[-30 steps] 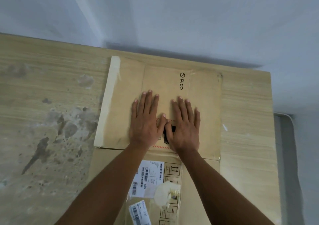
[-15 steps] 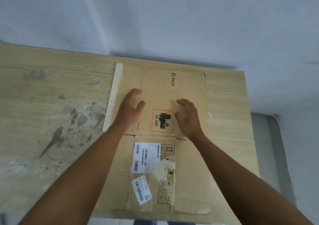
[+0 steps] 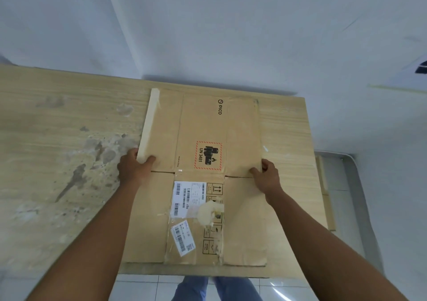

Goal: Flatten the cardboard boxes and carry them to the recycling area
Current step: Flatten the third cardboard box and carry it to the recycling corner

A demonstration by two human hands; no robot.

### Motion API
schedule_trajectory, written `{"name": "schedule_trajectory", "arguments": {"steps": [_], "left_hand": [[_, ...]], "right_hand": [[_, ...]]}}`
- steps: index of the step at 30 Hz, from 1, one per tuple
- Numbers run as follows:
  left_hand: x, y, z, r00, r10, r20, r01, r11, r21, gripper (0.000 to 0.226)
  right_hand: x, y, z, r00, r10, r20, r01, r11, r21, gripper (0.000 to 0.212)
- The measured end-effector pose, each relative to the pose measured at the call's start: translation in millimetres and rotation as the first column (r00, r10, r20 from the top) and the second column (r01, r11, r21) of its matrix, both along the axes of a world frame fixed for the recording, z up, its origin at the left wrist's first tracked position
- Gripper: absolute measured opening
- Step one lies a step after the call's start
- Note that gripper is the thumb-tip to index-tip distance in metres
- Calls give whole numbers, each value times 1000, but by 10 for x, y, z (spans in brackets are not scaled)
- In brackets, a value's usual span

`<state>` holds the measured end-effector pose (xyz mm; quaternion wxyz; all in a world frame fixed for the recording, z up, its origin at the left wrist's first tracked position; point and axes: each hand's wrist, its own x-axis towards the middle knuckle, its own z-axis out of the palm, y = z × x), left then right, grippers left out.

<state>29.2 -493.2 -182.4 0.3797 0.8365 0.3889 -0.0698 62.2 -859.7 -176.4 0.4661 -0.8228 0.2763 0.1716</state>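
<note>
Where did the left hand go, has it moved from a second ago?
Yes. The left hand slid outward from beside the UN 3481 label to the flattened cardboard box's taped left edge, which it now grips.

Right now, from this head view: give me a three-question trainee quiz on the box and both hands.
1. True or false: the flattened cardboard box lies on the wooden table.
2. Which edge does the left hand grip? A) left B) near C) far
3. Fill in: the hazard label reads UN ____.

Key: 1 true. 2 A; the right hand takes the opposite edge. 3 3481.
</note>
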Motion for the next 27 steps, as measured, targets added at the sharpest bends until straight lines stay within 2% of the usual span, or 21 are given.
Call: {"name": "schedule_trajectory", "arguments": {"steps": [3, 6, 8, 10, 15, 20, 23, 27], "left_hand": [[18, 38, 15, 999, 50, 14, -49, 996, -72, 57], [21, 94, 49, 994, 106, 36, -95, 966, -241, 35], [24, 145, 72, 994, 103, 43, -84, 941, -327, 24], [37, 166, 123, 996, 68, 65, -40, 933, -358, 27], [48, 36, 224, 986, -156, 58, 164, 968, -192, 44], [-31, -40, 239, 956, -271, 111, 270, 963, 26, 47], [-42, -136, 294, 931, -340, 133, 316, 933, 172, 49], [-26, -404, 419, 896, -433, 97, 367, 847, 385, 42]], "right_hand": [[68, -54, 105, 999, -17, -51, 26, 986, 165, 43], [84, -81, 199, 990, -9, -144, 53, 950, 306, 38], [69, -65, 190, 990, -25, -139, 69, 945, 321, 42], [52, -52, 158, 993, -18, -115, 50, 956, 289, 49], [58, -73, 162, 994, 8, -108, 28, 943, 330, 63], [45, -90, 293, 996, 64, -63, -32, 907, 421, 53], [45, -47, 338, 990, 128, 56, -140, 918, 370, 45], [-42, 16, 416, 980, 136, 148, -169, 955, 245, 42]]}}
